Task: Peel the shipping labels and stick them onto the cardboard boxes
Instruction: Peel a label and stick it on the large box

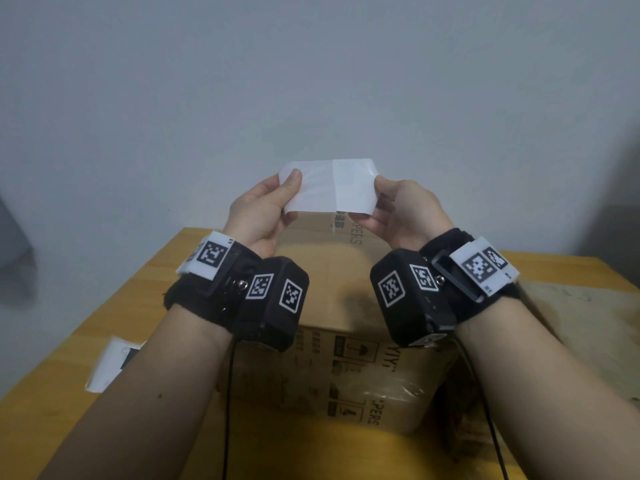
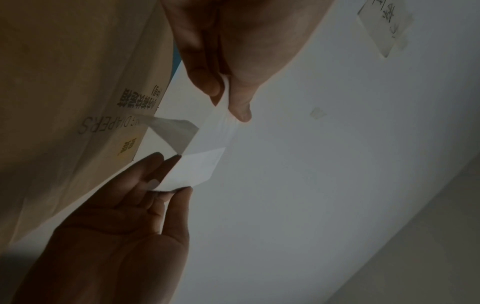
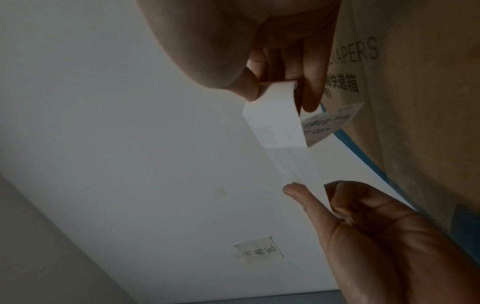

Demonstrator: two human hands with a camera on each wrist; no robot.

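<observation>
I hold a white label strip [image 1: 329, 188] in the air above a brown cardboard box [image 1: 325, 282] printed "DIAPERS". My left hand [image 1: 289, 183] pinches the strip's left end between thumb and fingers. At the right end, my right hand [image 1: 376, 192] pinches it the same way. The left half looks glossy and see-through, the right half plain white. In the right wrist view a printed label flap [image 3: 330, 125] hangs off the strip [image 3: 275, 127] toward the box. The same flap [image 2: 176, 131] appears grey in the left wrist view, below my left hand [image 2: 223, 96].
The box stands on a yellow wooden table [image 1: 104, 323]. Another label sheet [image 1: 110, 365] lies on the table at the left. A flat piece of cardboard [image 1: 571, 323] lies at the right. A pale wall with a taped note [image 3: 257, 250] rises behind.
</observation>
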